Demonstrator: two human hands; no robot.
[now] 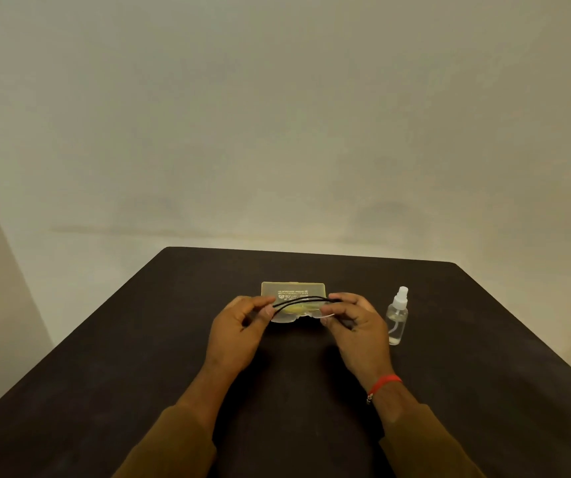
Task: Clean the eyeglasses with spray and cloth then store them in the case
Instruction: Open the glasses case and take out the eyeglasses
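Folded eyeglasses [299,302] with thin black temples and clear lenses are held between both hands, just above the table. My left hand [241,327] pinches their left end and my right hand [354,322] pinches their right end. Directly behind them lies a translucent case [294,290] with white print on it, partly hidden by the glasses. Something yellowish shows through between the temples; I cannot tell whether it is the cloth. A small clear spray bottle [397,317] with a white nozzle stands upright just right of my right hand.
The dark table [139,357] ends at a far edge just behind the case, and its side edges slant outward toward me. A plain pale wall rises behind. A red thread band [382,382] circles my right wrist.
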